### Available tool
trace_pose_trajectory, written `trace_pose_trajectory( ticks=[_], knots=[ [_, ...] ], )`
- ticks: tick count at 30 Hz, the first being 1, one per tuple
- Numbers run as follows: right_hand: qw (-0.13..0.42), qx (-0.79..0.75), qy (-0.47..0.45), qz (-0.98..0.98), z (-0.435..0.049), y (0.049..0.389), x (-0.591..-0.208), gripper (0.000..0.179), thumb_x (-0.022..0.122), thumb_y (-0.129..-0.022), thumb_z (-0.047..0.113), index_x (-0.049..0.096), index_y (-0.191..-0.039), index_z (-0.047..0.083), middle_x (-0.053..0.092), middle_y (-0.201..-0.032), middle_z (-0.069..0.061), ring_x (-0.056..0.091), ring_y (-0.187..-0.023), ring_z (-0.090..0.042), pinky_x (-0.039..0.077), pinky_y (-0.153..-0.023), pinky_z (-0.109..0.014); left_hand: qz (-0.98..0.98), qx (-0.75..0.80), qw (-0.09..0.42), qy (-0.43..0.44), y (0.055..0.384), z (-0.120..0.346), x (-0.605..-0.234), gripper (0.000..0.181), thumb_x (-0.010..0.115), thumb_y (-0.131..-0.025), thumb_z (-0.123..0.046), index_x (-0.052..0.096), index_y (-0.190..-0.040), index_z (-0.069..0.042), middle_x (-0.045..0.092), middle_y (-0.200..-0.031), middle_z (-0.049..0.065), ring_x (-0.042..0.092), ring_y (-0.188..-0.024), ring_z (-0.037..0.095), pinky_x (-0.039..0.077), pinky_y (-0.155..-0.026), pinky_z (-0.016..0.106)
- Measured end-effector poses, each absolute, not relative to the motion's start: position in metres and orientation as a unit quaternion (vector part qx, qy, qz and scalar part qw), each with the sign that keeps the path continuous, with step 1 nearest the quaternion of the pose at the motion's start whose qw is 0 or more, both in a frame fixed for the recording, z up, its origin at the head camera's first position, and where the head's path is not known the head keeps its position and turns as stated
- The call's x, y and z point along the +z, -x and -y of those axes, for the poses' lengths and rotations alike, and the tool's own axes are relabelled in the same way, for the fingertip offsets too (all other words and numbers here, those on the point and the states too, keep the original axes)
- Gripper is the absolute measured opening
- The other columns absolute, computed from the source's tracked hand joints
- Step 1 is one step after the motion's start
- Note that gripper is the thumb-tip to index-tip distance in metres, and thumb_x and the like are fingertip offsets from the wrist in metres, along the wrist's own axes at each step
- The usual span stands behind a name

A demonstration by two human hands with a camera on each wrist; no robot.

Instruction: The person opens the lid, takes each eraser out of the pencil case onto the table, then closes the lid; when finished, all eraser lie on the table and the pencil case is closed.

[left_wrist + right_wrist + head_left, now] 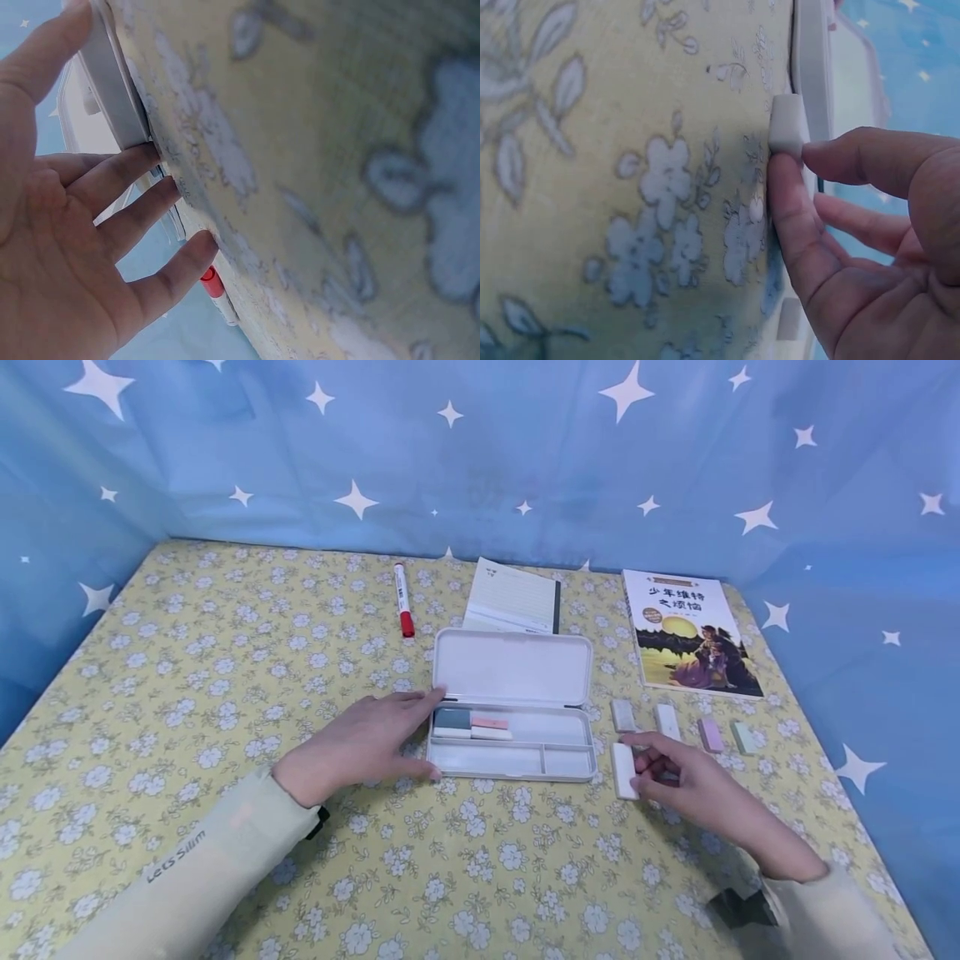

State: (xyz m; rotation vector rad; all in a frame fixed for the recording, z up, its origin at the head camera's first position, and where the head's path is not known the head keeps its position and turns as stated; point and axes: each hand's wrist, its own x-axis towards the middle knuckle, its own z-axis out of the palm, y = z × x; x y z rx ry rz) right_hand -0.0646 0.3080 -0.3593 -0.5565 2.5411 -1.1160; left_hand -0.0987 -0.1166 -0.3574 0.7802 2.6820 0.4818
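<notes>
An open white pencil case (487, 760) lies mid-table, its lid tipped back. A dark green and white eraser (452, 722) and a pink and white eraser (491, 727) sit side by side in its rear compartment. My left hand (367, 739) rests against the case's left end, fingers extended, thumb at the front corner; in the left wrist view its palm (75, 232) shows beside the case wall. Just right of the case, my right hand (690, 777) pinches a white eraser (624, 771) along its right side. The right wrist view shows thumb and fingertips at this eraser's end (786, 124).
Behind my right hand lie a greyish eraser (622, 716), a white one (667, 722), a purple one (710, 735) and a pale green one (743, 738). Farther back are a red-capped marker (403, 602), a lined notepad (513, 597) and a book (690, 631).
</notes>
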Motion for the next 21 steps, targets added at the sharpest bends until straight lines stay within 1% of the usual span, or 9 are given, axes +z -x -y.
trace_pose_trajectory(
  ticks=[3, 5, 9, 12, 14, 16, 19, 21],
  knots=[
    [0.160, -0.383, 0.197, -0.888, -0.309, 0.067, -0.356, 0.048, 0.065, -0.101, 0.002, 0.052, -0.147, -0.004, 0.062, -0.098, -0.008, 0.061, -0.077, -0.007, 0.054, -0.060, -0.025, -0.934, 0.169, 0.151, -0.275, 0.099, 0.117, -0.357, 0.105, 0.079, -0.089, -0.055, 0.025, -0.168, -0.013, 0.041, -0.168, 0.015, 0.044, -0.153, 0.036, 0.046, -0.114, 0.061],
    [0.149, -0.367, 0.201, -0.896, -0.309, 0.069, -0.353, 0.044, 0.064, -0.102, 0.003, 0.055, -0.145, -0.003, 0.065, -0.097, -0.007, 0.062, -0.077, -0.007, 0.054, -0.059, -0.025, -0.934, 0.169, 0.151, -0.275, 0.099, 0.117, -0.358, 0.105, 0.079, -0.089, -0.056, 0.025, -0.168, -0.012, 0.041, -0.167, 0.015, 0.044, -0.152, 0.036, 0.046, -0.114, 0.061],
    [0.090, -0.328, 0.221, -0.914, -0.306, 0.076, -0.346, 0.037, 0.065, -0.101, 0.002, 0.061, -0.137, -0.001, 0.070, -0.094, -0.002, 0.063, -0.081, 0.001, 0.055, -0.062, -0.024, -0.935, 0.168, 0.153, -0.271, 0.099, 0.116, -0.358, 0.106, 0.079, -0.088, -0.056, 0.025, -0.168, -0.012, 0.042, -0.167, 0.015, 0.044, -0.152, 0.036, 0.046, -0.115, 0.061],
    [0.050, -0.313, 0.233, -0.919, -0.296, 0.082, -0.339, 0.035, 0.068, -0.100, 0.002, 0.065, -0.134, 0.001, 0.072, -0.098, -0.002, 0.063, -0.088, 0.004, 0.059, -0.068, -0.022, -0.936, 0.168, 0.153, -0.270, 0.099, 0.115, -0.358, 0.106, 0.080, -0.088, -0.056, 0.026, -0.167, -0.012, 0.042, -0.167, 0.014, 0.045, -0.152, 0.036, 0.046, -0.115, 0.061],
    [0.045, -0.309, 0.239, -0.920, -0.287, 0.086, -0.334, 0.034, 0.068, -0.100, 0.004, 0.066, -0.135, 0.004, 0.073, -0.104, -0.004, 0.065, -0.092, 0.000, 0.061, -0.073, -0.023, -0.936, 0.169, 0.152, -0.270, 0.099, 0.115, -0.359, 0.106, 0.080, -0.087, -0.056, 0.026, -0.167, -0.011, 0.042, -0.167, 0.014, 0.045, -0.152, 0.036, 0.046, -0.115, 0.061],
    [0.046, -0.301, 0.250, -0.919, -0.275, 0.091, -0.330, 0.033, 0.067, -0.101, 0.006, 0.067, -0.134, 0.006, 0.075, -0.110, -0.005, 0.069, -0.097, -0.006, 0.063, -0.078, -0.025, -0.936, 0.169, 0.151, -0.270, 0.099, 0.115, -0.359, 0.106, 0.080, -0.087, -0.056, 0.026, -0.167, -0.011, 0.042, -0.167, 0.014, 0.045, -0.152, 0.036, 0.046, -0.115, 0.061],
    [0.070, -0.296, 0.270, -0.914, -0.257, 0.098, -0.329, 0.031, 0.065, -0.103, 0.007, 0.069, -0.134, 0.009, 0.075, -0.118, -0.007, 0.071, -0.102, -0.017, 0.064, -0.084, -0.031, -0.936, 0.169, 0.151, -0.269, 0.099, 0.115, -0.358, 0.106, 0.080, -0.088, -0.056, 0.026, -0.167, -0.011, 0.042, -0.167, 0.015, 0.045, -0.152, 0.036, 0.046, -0.114, 0.061],
    [0.087, -0.292, 0.284, -0.909, -0.245, 0.104, -0.331, 0.031, 0.065, -0.103, 0.007, 0.069, -0.133, 0.008, 0.075, -0.119, -0.007, 0.072, -0.104, -0.020, 0.064, -0.087, -0.034, -0.936, 0.169, 0.151, -0.268, 0.099, 0.115, -0.358, 0.106, 0.080, -0.088, -0.056, 0.026, -0.167, -0.011, 0.042, -0.167, 0.016, 0.045, -0.152, 0.037, 0.046, -0.114, 0.061]
  ],
)
